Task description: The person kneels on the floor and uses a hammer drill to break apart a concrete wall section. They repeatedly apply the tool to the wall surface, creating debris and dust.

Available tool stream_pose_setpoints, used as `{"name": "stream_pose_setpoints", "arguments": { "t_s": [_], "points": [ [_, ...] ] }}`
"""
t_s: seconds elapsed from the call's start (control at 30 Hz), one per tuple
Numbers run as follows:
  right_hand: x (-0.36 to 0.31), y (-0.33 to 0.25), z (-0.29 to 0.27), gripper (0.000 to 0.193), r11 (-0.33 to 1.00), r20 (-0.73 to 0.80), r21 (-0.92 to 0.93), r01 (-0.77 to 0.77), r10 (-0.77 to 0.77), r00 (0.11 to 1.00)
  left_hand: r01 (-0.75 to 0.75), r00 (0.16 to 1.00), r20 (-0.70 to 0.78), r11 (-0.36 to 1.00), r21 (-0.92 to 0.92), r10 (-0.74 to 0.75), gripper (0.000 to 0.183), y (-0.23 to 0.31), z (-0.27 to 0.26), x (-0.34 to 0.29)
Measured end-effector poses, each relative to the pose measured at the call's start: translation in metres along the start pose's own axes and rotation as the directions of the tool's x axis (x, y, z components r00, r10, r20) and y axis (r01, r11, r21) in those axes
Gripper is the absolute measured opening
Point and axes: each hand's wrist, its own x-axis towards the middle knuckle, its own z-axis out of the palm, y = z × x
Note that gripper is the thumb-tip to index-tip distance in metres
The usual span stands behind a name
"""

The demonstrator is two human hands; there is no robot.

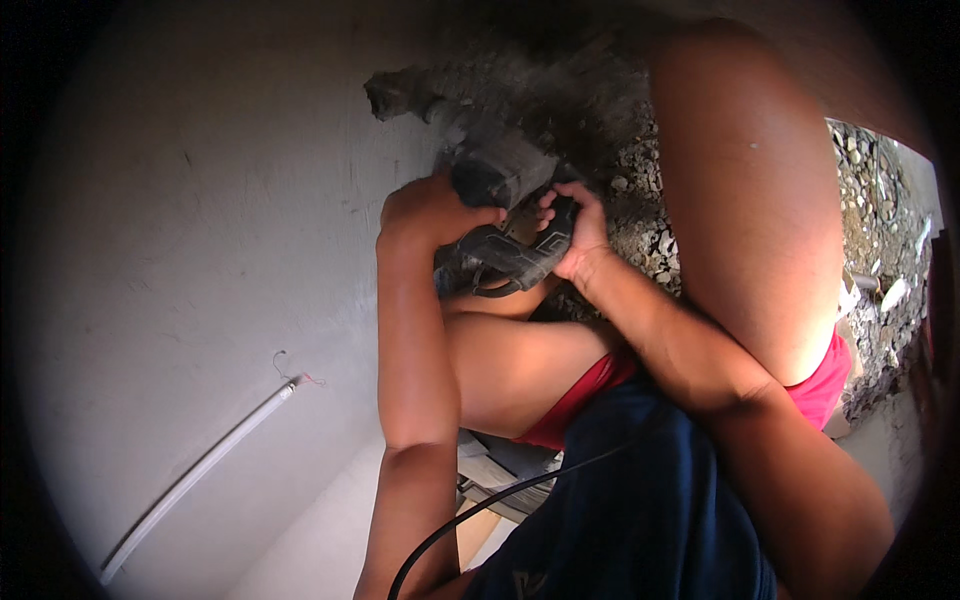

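Both hands grip a dark grey and black power tool (530, 255) with a loop-shaped handle, built like a hammer drill. My left hand (430, 212) is wrapped round the tool's side, close against the pale wall. Around the rear handle my right hand (584, 228) is closed, its fingers curled over the grip. The tool's front end is blurred and points away, toward a broken, ragged gap (450, 95) at the wall's base. Its working tip cannot be made out.
A pale plastered wall (230, 220) fills the left side. A white conduit (200, 475) with thin wires at its end sticks out lower left. Rubble (875, 200) covers the ground at right. My bent knees flank the tool; a black cable (500, 495) crosses my shirt.
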Motion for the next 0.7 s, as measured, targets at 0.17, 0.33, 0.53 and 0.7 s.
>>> {"name": "stream_pose_setpoints", "arguments": {
  "t_s": [0.17, 0.33, 0.53, 0.7],
  "points": [
    [0.003, -0.014, 0.010, 0.016, 0.995, 0.042, -0.064, 0.070, -0.068, 0.997, -0.020, 0.998, -0.058, 0.998, -0.060, 0.016, 0.114, 0.000, 0.002, 0.002],
    [0.004, -0.011, 0.012, 0.014, 0.997, 0.009, -0.066, 0.036, -0.036, 0.999, -0.040, 0.998, -0.055, 0.998, -0.050, 0.037, 0.114, -0.007, 0.001, 0.008],
    [-0.003, -0.015, 0.026, 0.014, 0.994, 0.036, -0.081, 0.068, -0.065, 0.997, -0.031, 0.997, -0.077, 0.993, -0.115, 0.022, 0.115, -0.010, 0.003, 0.010],
    [0.003, -0.022, 0.027, 0.013, 0.996, 0.064, -0.075, 0.056, -0.051, 0.997, -0.036, 0.996, -0.084, 0.991, -0.130, 0.025, 0.117, -0.006, -0.001, 0.012]
  ]
}}
